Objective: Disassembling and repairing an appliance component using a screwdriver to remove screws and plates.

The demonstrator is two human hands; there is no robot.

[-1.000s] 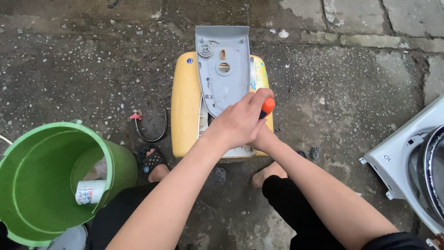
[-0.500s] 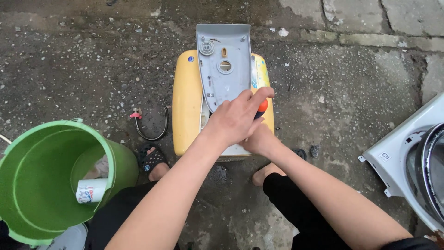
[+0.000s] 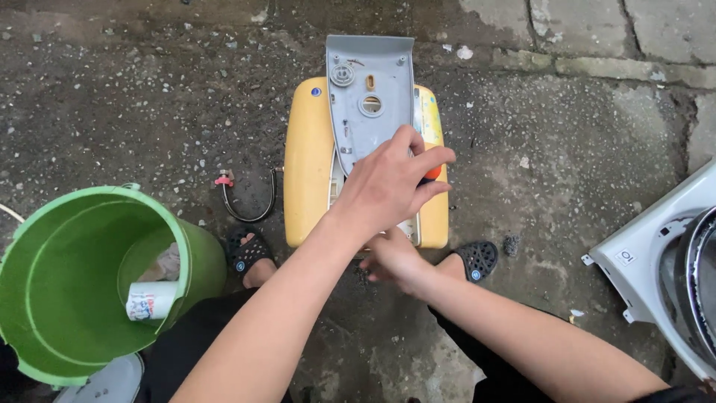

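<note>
**Hands on the yellow appliance housing**

I look down at a yellow appliance housing (image 3: 307,172) lying on rough, damp concrete ground (image 3: 134,97). A grey plastic panel (image 3: 371,89) lies along its top, running from the far end toward me.

My left hand (image 3: 388,186) crosses over the near part of the grey panel, fingers closed around a tool with an orange handle (image 3: 433,172); only a small part of the handle shows between the fingers. My right hand (image 3: 394,260) sits at the near edge of the housing, below the left hand, fingers curled; I cannot tell whether it grips anything, as the left forearm covers much of it.

My feet in black sandals (image 3: 477,260) rest just beside the near end of the housing, one each side.

Left of me stands a green bucket (image 3: 45,298) holding a small white container (image 3: 151,300). Between bucket and housing lies a short black hose with a red fitting (image 3: 224,180). At the right edge lies a white machine part (image 3: 656,261) with a round opening.
</note>
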